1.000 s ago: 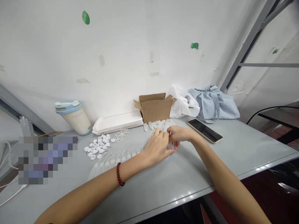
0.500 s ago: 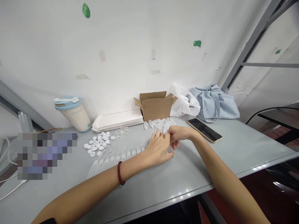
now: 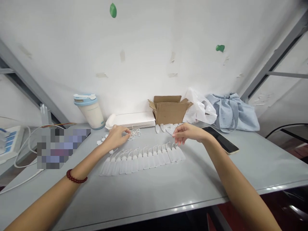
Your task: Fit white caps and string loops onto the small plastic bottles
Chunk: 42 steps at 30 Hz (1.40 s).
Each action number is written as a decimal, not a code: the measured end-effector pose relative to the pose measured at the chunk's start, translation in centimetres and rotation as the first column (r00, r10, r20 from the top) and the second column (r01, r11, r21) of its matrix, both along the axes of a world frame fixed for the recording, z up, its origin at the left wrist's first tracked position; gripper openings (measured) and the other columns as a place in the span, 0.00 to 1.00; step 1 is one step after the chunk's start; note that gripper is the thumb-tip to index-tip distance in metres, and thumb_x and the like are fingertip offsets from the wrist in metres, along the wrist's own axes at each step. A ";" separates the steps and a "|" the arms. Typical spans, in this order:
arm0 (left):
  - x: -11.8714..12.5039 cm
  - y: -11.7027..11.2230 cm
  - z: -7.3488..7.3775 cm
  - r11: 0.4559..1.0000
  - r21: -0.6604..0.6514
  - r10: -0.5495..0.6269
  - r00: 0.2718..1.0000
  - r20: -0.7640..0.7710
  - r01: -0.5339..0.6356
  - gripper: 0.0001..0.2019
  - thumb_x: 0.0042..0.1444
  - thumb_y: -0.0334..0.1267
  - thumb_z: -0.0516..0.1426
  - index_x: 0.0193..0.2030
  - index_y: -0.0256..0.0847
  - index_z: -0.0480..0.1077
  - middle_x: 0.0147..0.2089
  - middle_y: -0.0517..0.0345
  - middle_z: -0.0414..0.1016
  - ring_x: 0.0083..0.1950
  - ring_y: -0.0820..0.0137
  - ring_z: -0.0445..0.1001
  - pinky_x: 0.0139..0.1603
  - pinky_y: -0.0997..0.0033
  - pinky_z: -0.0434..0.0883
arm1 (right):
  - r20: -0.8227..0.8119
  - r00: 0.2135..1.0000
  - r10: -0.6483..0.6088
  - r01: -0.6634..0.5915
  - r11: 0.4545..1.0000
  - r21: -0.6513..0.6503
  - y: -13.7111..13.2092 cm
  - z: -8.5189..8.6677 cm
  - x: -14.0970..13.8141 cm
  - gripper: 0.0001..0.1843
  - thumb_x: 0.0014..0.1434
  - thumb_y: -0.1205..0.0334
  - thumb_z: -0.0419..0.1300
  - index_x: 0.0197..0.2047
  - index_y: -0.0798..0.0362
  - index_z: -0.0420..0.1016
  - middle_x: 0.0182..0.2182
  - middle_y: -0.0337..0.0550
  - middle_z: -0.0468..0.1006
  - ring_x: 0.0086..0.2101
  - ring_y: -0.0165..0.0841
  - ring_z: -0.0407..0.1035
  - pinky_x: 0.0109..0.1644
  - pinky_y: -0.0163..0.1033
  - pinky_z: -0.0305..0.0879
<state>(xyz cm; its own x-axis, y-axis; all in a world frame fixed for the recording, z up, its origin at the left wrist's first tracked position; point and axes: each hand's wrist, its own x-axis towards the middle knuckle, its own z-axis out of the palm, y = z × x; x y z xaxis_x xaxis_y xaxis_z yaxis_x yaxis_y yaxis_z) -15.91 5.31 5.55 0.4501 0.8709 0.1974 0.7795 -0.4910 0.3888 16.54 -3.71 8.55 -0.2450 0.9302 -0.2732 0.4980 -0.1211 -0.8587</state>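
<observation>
My left hand (image 3: 117,137) reaches over the small white caps (image 3: 106,140), partly covering them. Its thumb and forefinger are apart at the edge of a small heap of thin white loops (image 3: 136,132). My right hand (image 3: 187,132) has its fingers pinched together on a translucent plastic tube (image 3: 170,131), in front of the loose tubes (image 3: 163,127). Below both hands lies a long row of flat translucent tubes (image 3: 144,161), side by side, each with a white loop at its top end.
Behind stand an open cardboard box (image 3: 170,113), a stack of white flat packs (image 3: 134,119) and a cup with a blue lid (image 3: 91,112). On the right are a white plastic bag (image 3: 199,107), a blue cloth bag (image 3: 247,112) and a phone (image 3: 222,140). Cables (image 3: 24,187) run along the left.
My hands were together at the row's right end and have parted. The left moved left to the loops, the right slightly up to the loose tubes. The view has shifted left.
</observation>
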 end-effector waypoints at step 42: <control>-0.1 -2.6 -2.3 0.984 0.176 0.024 0.985 -0.171 0.007 0.09 0.58 0.33 0.55 0.37 0.39 0.78 0.37 0.47 0.76 0.47 0.52 0.65 0.43 0.54 0.60 | 0.255 0.949 -0.187 -0.119 0.535 0.837 2.7 -1.9 -6.9 0.10 0.59 0.63 0.56 0.44 0.52 0.72 0.39 0.46 0.73 0.31 0.32 0.67 0.36 0.39 0.67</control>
